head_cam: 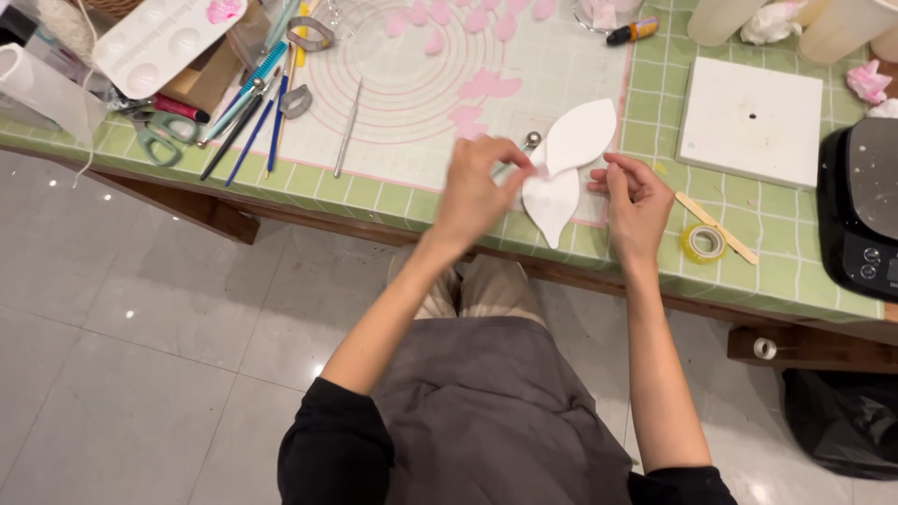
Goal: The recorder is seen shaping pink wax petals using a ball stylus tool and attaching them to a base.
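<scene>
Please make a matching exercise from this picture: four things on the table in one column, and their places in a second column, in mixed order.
Things:
1. scissors
2. tape roll
3. white square block
4. white leaf-shaped pieces

Places:
a. between the two hands
b. left table edge, beside the pens
c. right of the pink-lined mat
d. table's near edge, right of the right hand

Pairs: 1-b, 2-d, 3-c, 4-a

Bare mat [412,140] left of hands; tape roll [703,243], stick [716,227] crowd right.
</scene>
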